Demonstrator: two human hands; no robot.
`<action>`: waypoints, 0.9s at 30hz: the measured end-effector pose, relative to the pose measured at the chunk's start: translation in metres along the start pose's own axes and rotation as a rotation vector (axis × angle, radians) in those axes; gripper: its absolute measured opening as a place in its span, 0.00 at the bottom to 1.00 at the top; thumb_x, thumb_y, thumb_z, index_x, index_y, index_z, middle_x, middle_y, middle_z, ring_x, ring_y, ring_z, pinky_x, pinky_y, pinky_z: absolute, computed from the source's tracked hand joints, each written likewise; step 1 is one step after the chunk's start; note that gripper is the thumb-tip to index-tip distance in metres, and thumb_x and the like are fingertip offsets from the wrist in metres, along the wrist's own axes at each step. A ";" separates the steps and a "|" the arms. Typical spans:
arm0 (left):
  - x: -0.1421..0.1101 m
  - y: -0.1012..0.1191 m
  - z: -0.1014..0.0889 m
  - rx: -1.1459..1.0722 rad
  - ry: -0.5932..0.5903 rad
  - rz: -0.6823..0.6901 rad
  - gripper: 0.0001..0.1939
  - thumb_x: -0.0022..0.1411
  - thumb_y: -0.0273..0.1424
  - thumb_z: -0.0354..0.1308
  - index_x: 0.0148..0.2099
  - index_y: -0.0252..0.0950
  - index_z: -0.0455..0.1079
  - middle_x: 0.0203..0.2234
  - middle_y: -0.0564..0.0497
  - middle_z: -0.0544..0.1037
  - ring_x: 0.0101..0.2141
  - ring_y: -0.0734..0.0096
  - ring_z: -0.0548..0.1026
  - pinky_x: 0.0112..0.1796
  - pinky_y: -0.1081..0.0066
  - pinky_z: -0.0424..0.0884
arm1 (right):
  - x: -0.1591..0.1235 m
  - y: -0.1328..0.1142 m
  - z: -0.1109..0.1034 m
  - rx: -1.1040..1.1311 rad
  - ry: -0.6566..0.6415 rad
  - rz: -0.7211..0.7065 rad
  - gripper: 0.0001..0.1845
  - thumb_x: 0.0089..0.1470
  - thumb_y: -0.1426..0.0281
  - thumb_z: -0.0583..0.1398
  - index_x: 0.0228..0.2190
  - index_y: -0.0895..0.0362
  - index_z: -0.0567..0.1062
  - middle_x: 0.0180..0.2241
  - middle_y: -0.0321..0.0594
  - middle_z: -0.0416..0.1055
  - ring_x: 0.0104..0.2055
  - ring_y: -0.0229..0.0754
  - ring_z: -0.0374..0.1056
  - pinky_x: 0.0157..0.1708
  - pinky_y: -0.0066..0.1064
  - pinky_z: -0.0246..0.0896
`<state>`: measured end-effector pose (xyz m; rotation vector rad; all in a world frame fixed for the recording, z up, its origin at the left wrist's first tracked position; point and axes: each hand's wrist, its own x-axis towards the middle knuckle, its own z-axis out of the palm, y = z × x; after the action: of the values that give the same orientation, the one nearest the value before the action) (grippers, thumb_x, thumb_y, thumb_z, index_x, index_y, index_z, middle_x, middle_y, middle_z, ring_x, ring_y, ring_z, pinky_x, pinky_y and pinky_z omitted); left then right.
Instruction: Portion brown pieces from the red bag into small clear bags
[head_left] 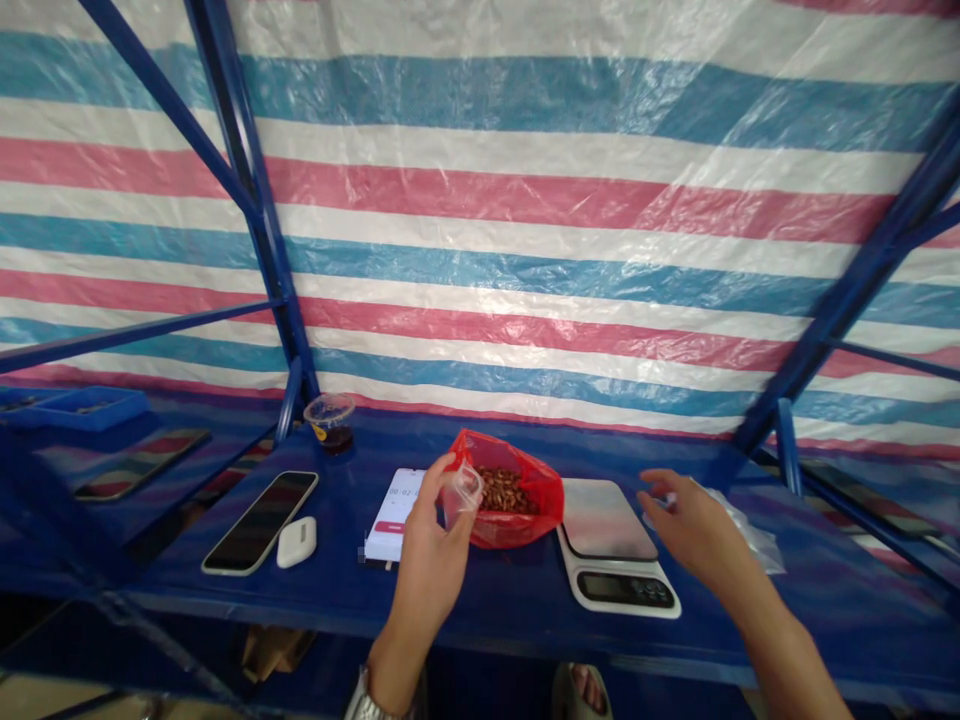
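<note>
In the head view, my left hand [435, 545] grips a small clear plastic bag [466, 487] between thumb and fingers. It is held at the left rim of an open red plastic bag [546, 492]. Brown nut-like or seed-like pieces [506, 490] fill the bottom of the red bag; I cannot tell their exact kind. My right hand [686, 520] hovers right of a kitchen scale [607, 520], thumb and fingers apart. Clear plastic bags [761, 545] lie just behind and beside that hand, partly hidden by it. The scale's metal plate carries nothing, and its display looks dark.
A phone showing a timer [386, 515] lies partly behind my left hand. Further left are a dark-screened phone [262, 522], a white earbud case [297, 542] and a plastic cup of dark liquid [332, 425]. Blue metal posts [274, 240] frame the blue shelf.
</note>
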<state>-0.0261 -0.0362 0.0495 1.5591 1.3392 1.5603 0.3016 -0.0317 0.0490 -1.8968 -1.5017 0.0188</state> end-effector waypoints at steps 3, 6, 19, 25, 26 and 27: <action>0.004 -0.013 -0.011 0.002 0.032 -0.050 0.28 0.65 0.34 0.60 0.66 0.39 0.63 0.53 0.42 0.79 0.51 0.59 0.78 0.55 0.58 0.72 | 0.000 0.060 0.009 -0.182 -0.031 0.106 0.20 0.48 0.58 0.62 0.38 0.59 0.79 0.33 0.54 0.80 0.38 0.59 0.78 0.40 0.43 0.69; 0.005 -0.024 -0.017 0.067 0.099 -0.004 0.26 0.64 0.32 0.59 0.63 0.38 0.67 0.56 0.40 0.76 0.54 0.56 0.76 0.56 0.56 0.71 | -0.001 0.088 0.024 -0.214 -0.104 0.158 0.22 0.49 0.56 0.61 0.39 0.60 0.79 0.33 0.55 0.81 0.38 0.60 0.78 0.39 0.43 0.69; -0.019 -0.011 0.007 0.295 -0.149 -0.088 0.15 0.66 0.34 0.54 0.51 0.37 0.74 0.45 0.42 0.75 0.44 0.56 0.76 0.51 0.55 0.72 | -0.018 -0.069 0.022 -0.029 -0.138 -0.391 0.19 0.62 0.62 0.58 0.52 0.52 0.75 0.45 0.45 0.78 0.45 0.48 0.74 0.46 0.38 0.68; -0.026 -0.009 0.021 0.315 -0.125 -0.216 0.19 0.63 0.35 0.57 0.54 0.38 0.75 0.47 0.40 0.71 0.46 0.54 0.74 0.53 0.54 0.70 | -0.015 -0.144 0.048 -0.426 -0.406 -0.570 0.20 0.63 0.81 0.51 0.46 0.60 0.80 0.51 0.53 0.76 0.55 0.55 0.70 0.53 0.44 0.66; -0.025 -0.010 0.023 0.309 -0.141 -0.225 0.19 0.62 0.36 0.58 0.53 0.37 0.76 0.47 0.40 0.71 0.47 0.53 0.73 0.54 0.54 0.69 | -0.012 -0.146 0.052 -0.454 -0.420 -0.567 0.21 0.62 0.82 0.50 0.46 0.61 0.80 0.52 0.54 0.76 0.56 0.55 0.69 0.54 0.44 0.65; -0.023 -0.010 0.024 0.306 -0.163 -0.237 0.18 0.61 0.36 0.59 0.51 0.37 0.77 0.47 0.39 0.72 0.48 0.51 0.73 0.54 0.54 0.69 | -0.009 -0.147 0.055 -0.464 -0.427 -0.571 0.21 0.62 0.83 0.50 0.46 0.62 0.81 0.52 0.55 0.75 0.58 0.55 0.69 0.55 0.43 0.64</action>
<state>-0.0019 -0.0466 0.0269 1.5947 1.6580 1.1004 0.1512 0.0000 0.0810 -1.7948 -2.4749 -0.2157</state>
